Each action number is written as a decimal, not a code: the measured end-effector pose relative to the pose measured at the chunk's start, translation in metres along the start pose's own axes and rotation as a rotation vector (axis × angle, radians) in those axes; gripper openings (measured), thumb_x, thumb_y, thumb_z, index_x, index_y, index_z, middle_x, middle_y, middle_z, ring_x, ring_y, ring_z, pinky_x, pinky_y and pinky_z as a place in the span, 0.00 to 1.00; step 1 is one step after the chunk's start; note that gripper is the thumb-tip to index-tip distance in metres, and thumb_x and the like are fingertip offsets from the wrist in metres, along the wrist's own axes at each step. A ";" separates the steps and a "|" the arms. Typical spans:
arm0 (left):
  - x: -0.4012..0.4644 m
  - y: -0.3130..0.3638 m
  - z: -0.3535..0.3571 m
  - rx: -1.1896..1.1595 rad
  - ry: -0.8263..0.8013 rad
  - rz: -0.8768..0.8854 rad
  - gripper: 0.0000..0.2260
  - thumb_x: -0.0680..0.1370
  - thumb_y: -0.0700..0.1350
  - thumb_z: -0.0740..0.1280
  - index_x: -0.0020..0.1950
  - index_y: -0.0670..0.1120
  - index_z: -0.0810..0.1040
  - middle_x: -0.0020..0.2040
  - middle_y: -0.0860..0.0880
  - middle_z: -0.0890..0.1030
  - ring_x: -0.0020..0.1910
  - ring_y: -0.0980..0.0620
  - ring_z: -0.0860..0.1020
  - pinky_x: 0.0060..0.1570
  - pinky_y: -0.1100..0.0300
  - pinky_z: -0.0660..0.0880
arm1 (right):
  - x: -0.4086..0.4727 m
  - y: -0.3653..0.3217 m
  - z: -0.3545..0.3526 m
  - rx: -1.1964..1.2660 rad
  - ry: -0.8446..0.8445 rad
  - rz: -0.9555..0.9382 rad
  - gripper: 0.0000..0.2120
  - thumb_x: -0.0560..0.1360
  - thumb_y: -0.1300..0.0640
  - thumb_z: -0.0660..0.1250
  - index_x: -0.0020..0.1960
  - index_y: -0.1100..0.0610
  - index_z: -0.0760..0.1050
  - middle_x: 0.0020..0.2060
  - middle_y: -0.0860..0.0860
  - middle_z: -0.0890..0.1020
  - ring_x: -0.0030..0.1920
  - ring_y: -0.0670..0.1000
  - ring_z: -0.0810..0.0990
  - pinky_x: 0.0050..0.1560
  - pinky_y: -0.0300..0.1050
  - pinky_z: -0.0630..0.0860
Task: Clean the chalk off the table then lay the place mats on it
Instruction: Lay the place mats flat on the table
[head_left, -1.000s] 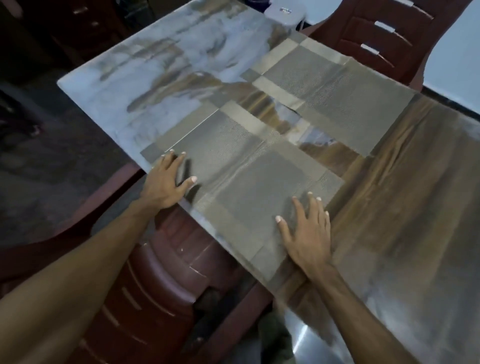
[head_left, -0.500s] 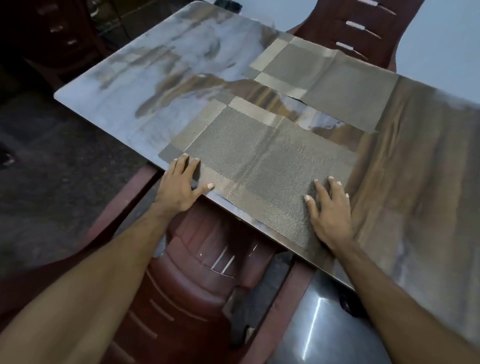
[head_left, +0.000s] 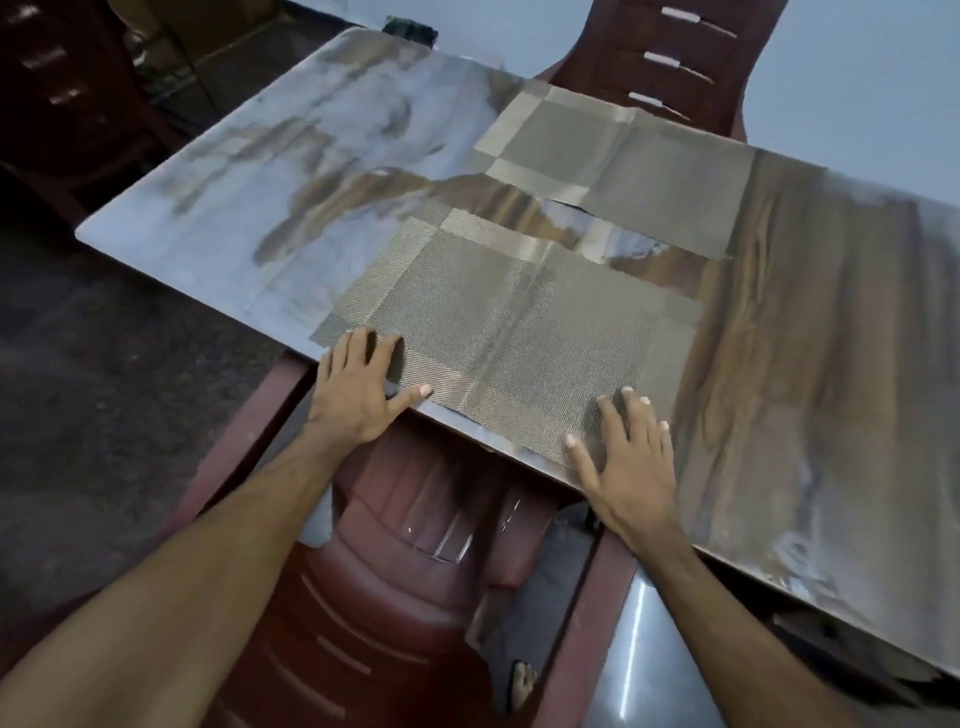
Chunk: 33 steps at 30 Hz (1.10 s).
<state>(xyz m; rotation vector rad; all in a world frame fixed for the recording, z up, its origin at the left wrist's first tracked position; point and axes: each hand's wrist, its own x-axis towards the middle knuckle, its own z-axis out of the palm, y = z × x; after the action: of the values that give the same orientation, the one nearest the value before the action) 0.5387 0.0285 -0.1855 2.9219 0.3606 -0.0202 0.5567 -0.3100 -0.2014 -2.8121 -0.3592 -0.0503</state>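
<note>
A woven grey-beige place mat (head_left: 519, 322) lies flat at the near edge of the glossy wooden table (head_left: 810, 332). My left hand (head_left: 358, 389) presses its near left corner with straight, spread fingers. Flat on the mat's near right corner rests my right hand (head_left: 628, 467), fingers also spread. A second place mat (head_left: 623, 161) of the same weave lies at the far edge, in front of the opposite chair. Pale smears or glare cover the table's left half (head_left: 291, 171); I cannot tell which.
A dark red plastic chair (head_left: 395, 571) stands tucked under the near edge, between my arms. Another red chair (head_left: 670, 62) faces me across the table. Dark floor (head_left: 104, 395) lies to the left. A dark small object (head_left: 410, 28) sits by the far left corner.
The view has shifted and drawn back. Both hands stay flat on the near mat's near corners, and the mat now lies squarer to the table edge.
</note>
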 end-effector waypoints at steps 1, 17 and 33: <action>0.001 -0.002 0.001 -0.004 -0.032 0.042 0.41 0.70 0.75 0.46 0.78 0.54 0.55 0.78 0.44 0.54 0.77 0.44 0.51 0.75 0.43 0.49 | -0.002 -0.001 0.001 -0.009 0.019 0.011 0.33 0.78 0.33 0.52 0.75 0.52 0.65 0.78 0.55 0.60 0.79 0.55 0.54 0.78 0.58 0.53; 0.010 -0.031 0.014 -0.104 0.148 0.260 0.37 0.70 0.76 0.53 0.70 0.55 0.68 0.70 0.47 0.65 0.70 0.45 0.64 0.69 0.45 0.60 | -0.005 -0.002 0.011 -0.077 0.290 0.058 0.25 0.79 0.39 0.61 0.65 0.56 0.76 0.65 0.55 0.75 0.66 0.56 0.74 0.64 0.59 0.72; 0.022 -0.038 0.015 -0.047 -0.002 0.295 0.44 0.67 0.79 0.48 0.79 0.59 0.53 0.81 0.49 0.48 0.79 0.47 0.47 0.74 0.43 0.46 | -0.026 -0.011 0.007 -0.161 0.189 0.022 0.35 0.77 0.31 0.56 0.69 0.57 0.73 0.68 0.57 0.72 0.68 0.58 0.71 0.68 0.62 0.67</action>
<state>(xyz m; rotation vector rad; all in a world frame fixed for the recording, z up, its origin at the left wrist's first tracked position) 0.5512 0.0669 -0.2082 2.8966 -0.0722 0.0275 0.5287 -0.3037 -0.2061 -2.9364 -0.2912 -0.3525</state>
